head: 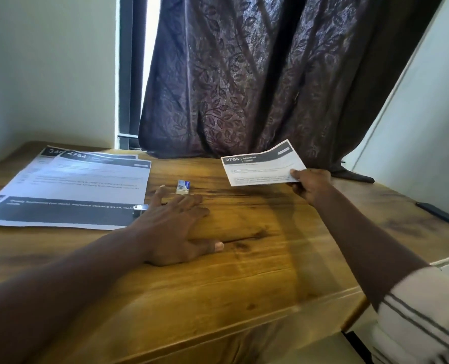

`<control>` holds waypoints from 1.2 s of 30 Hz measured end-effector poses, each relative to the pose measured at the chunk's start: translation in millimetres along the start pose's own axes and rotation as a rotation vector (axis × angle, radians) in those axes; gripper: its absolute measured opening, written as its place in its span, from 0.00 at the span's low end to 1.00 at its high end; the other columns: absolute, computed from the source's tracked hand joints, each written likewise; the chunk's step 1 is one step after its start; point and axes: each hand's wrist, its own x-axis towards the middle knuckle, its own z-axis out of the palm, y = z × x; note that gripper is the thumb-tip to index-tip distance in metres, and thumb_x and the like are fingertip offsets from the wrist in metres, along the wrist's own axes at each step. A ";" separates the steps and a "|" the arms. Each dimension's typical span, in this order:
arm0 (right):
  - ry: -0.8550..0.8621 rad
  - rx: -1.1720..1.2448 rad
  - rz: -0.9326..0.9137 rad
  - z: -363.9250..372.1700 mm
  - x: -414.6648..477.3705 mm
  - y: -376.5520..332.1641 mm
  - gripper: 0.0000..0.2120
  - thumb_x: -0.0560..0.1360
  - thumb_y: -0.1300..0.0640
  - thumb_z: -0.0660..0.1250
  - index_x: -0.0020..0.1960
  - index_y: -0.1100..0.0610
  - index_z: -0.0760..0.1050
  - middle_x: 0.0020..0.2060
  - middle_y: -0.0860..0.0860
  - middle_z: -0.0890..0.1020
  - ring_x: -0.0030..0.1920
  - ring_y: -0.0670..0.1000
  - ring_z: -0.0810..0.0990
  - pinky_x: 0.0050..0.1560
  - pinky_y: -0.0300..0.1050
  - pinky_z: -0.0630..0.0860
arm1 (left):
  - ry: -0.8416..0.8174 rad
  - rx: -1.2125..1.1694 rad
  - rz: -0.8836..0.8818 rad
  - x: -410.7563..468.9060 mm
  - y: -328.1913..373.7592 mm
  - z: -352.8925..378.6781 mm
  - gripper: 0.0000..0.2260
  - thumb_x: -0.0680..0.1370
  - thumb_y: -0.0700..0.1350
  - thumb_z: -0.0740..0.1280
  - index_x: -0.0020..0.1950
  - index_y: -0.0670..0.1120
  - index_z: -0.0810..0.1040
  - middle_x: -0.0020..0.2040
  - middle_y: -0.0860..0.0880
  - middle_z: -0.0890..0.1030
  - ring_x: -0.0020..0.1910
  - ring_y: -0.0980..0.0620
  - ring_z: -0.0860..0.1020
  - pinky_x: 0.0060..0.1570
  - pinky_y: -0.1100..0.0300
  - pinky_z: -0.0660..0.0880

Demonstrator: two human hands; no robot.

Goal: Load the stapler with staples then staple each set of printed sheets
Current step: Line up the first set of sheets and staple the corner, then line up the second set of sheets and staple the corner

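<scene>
My right hand (310, 186) holds a printed sheet set headed 2705 (261, 164) by its near right corner, lifted above the far right of the wooden table (244, 271). My left hand (175, 227) lies flat on the table with fingers spread, holding nothing. Just left of its fingers a small metal stapler (139, 209) rests on the edge of the papers, partly hidden by the hand. A small blue and white staple box (183, 186) sits just beyond my left fingertips. More printed sheets (74, 185), headed 2764 and 34.., lie overlapped at the far left.
A dark patterned curtain (257, 80) hangs behind the table's far edge. A dark flat object (441, 214) lies at the table's right edge. A white wall panel (422, 114) stands to the right.
</scene>
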 end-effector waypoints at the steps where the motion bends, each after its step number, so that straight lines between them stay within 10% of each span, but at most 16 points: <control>1: 0.010 -0.004 -0.001 9.5 8.8 -0.1 0.14 0.73 0.66 0.76 0.57 0.67 0.78 0.50 0.62 0.85 0.41 0.58 0.86 0.23 0.37 0.74 | -0.002 0.005 0.001 0.2 0.3 0.3 0.49 0.66 0.82 0.38 0.82 0.59 0.55 0.85 0.54 0.52 0.84 0.52 0.49 0.79 0.36 0.38; 6: 0.069 -0.189 -0.047 52.6 35.1 9.9 0.10 0.71 0.63 0.77 0.48 0.64 0.79 0.48 0.60 0.85 0.42 0.58 0.85 0.36 0.46 0.80 | -0.079 0.008 -0.017 2.5 1.3 -1.9 0.45 0.70 0.80 0.44 0.83 0.60 0.52 0.85 0.55 0.49 0.84 0.52 0.46 0.78 0.35 0.35; 17: 0.288 -0.887 -0.263 65.0 44.2 59.4 0.30 0.72 0.44 0.73 0.68 0.59 0.74 0.68 0.60 0.76 0.68 0.64 0.72 0.67 0.58 0.70 | -0.060 -0.028 -0.007 4.9 -1.8 0.3 0.42 0.72 0.80 0.48 0.82 0.61 0.52 0.85 0.55 0.49 0.84 0.53 0.45 0.80 0.38 0.38; 21: 0.337 -0.897 -0.524 69.3 13.6 52.5 0.22 0.76 0.48 0.68 0.67 0.54 0.73 0.67 0.60 0.74 0.68 0.64 0.70 0.66 0.59 0.65 | -0.038 -0.050 -0.004 4.1 -0.1 -0.7 0.41 0.73 0.79 0.52 0.83 0.60 0.53 0.85 0.54 0.47 0.84 0.53 0.44 0.81 0.41 0.38; 30: -0.464 -0.597 -1.182 135.2 -118.1 45.0 0.10 0.80 0.48 0.66 0.56 0.51 0.80 0.54 0.49 0.80 0.57 0.49 0.74 0.58 0.48 0.71 | 0.400 -0.113 -0.316 -7.9 -88.0 -24.5 0.39 0.72 0.79 0.48 0.74 0.59 0.71 0.78 0.54 0.69 0.79 0.48 0.65 0.77 0.37 0.56; 36: -0.818 -0.605 -1.250 158.8 -165.9 50.8 0.15 0.77 0.44 0.70 0.60 0.49 0.79 0.55 0.45 0.80 0.56 0.44 0.74 0.58 0.43 0.71 | 0.231 0.001 -0.813 -24.9 -138.0 -15.0 0.48 0.68 0.83 0.46 0.81 0.56 0.61 0.83 0.45 0.61 0.82 0.41 0.57 0.74 0.26 0.44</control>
